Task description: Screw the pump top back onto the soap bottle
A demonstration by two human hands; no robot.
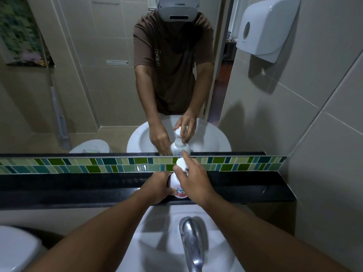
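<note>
A white soap bottle [175,185] with a pink label stands upright on the black ledge [78,188] behind the sink. My left hand [157,188] wraps around the bottle's body from the left. The white pump top [181,162] sits on the bottle's neck. My right hand [193,179] reaches over from the right, its fingers and thumb curled around the pump top and collar. Both hands hide most of the bottle. The mirror above shows the same grip from the far side.
A chrome faucet [191,240] rises from the white sink [157,242] just below my arms. A green tile strip [78,165] runs behind the ledge under the mirror. A white paper dispenser [265,26] hangs on the right wall. A toilet lid [15,250] shows at lower left.
</note>
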